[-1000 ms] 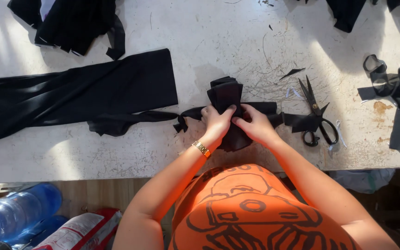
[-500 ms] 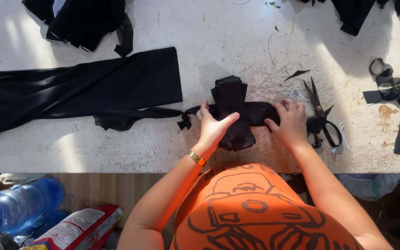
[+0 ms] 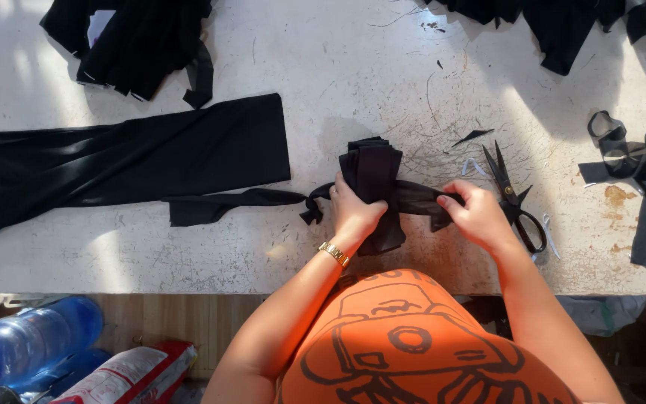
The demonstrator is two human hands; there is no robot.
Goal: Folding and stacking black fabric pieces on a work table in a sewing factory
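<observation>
Head view: scissors (image 3: 516,196) lie right of the folded black bundle (image 3: 374,187) near the bench's (image 3: 383,67) front edge; left hand (image 3: 354,213) fingers and right hand (image 3: 476,213) fingers clamp its tie strip (image 3: 413,198).

A folded bundle of black fabric (image 3: 371,173) sits near the front edge of the white table, lying lengthwise away from the person. A black strip (image 3: 420,200) crosses its middle like a band, pulled taut to the right, with a knotted end poking out left.
</observation>
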